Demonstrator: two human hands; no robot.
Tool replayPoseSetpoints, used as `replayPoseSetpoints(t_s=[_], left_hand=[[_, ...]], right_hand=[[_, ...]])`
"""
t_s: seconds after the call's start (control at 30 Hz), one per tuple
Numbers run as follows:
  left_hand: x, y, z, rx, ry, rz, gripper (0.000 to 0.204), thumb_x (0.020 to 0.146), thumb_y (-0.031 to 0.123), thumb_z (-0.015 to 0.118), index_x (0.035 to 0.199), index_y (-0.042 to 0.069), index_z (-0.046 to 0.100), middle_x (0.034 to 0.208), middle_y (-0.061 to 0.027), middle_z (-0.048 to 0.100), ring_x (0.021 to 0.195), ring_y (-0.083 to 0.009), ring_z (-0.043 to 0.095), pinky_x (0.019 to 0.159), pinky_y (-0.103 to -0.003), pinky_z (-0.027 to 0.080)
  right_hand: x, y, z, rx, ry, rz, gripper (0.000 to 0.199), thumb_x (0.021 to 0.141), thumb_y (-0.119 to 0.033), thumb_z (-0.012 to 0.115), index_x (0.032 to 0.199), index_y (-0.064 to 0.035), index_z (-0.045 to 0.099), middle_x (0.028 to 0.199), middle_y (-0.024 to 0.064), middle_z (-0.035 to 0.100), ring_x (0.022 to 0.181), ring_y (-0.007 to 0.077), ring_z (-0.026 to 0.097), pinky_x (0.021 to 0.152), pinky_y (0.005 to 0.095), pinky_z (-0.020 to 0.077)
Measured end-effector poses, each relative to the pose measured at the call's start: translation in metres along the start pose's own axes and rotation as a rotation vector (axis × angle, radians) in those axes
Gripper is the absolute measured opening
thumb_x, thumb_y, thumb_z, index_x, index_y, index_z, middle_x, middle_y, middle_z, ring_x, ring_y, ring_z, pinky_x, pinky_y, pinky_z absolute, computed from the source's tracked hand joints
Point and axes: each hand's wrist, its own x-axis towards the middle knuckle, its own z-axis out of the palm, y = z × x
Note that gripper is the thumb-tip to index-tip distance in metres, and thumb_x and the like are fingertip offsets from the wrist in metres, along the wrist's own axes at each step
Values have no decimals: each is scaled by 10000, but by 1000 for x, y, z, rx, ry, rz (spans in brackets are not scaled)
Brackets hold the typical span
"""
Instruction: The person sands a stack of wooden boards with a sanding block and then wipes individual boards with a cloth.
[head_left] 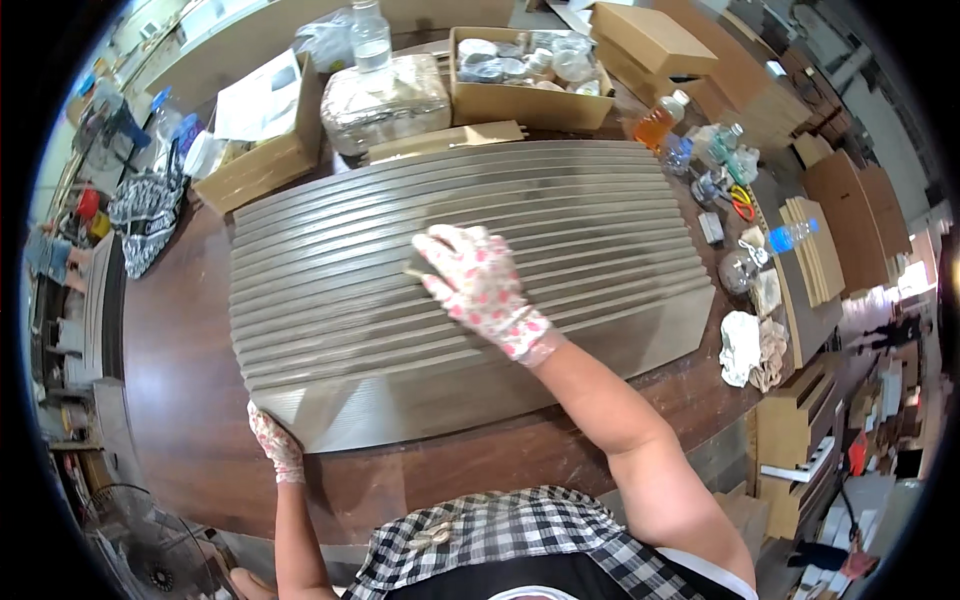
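A large grey-brown ribbed panel [560, 260] lies flat on the dark brown table in front of me, its long ridges running left to right and a smooth strip along its near side. My right hand [480, 285], in a white glove with pink dots, is over the panel's middle. Its thumb and fingers are bent around a small pale thing whose kind I cannot make out. At the near left corner, my left hand [274, 445] in a matching glove grips the panel's edge. The fingers under that edge are hidden.
Along the far side stand a cardboard box of jars [530, 118], a wrapped bundle [387, 105] and an open box with papers [265, 165]. At right are an orange liquid bottle [658, 122], red-and-yellow scissors [741, 203] and white cloths [740, 348]. A fan [150, 555] stands lower left.
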Motion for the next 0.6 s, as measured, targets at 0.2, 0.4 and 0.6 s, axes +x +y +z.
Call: replayPoseSetpoints(t_s=[0.2,0.4,0.6], left_hand=[[-6,-4,4,-31,19,19,506,901,372,292,1190,-17,436,1149,-178,465,1089,-303,417,944,-387,294],[3,14,1,-176,11,-14,432,904,306,299,1124,-13,490,1071,-151,526,1017,-268,477,896,-361,345],[3,26,11,-191,-6,-70,429,904,306,314,1135,-14,483,1098,-161,520,1036,-283,472,906,-362,344]], right_hand=[[-40,87,-64,-331,132,159,312,749,-283,658,978,-78,608,962,91,596,848,260,556,764,357,442],[-12,48,-48,-309,162,223,287,757,-257,652,985,-88,607,998,79,582,920,241,536,797,362,432],[32,-57,43,31,-44,40,348,747,-247,620,1072,-131,574,1085,62,545,971,254,506,836,382,400]])
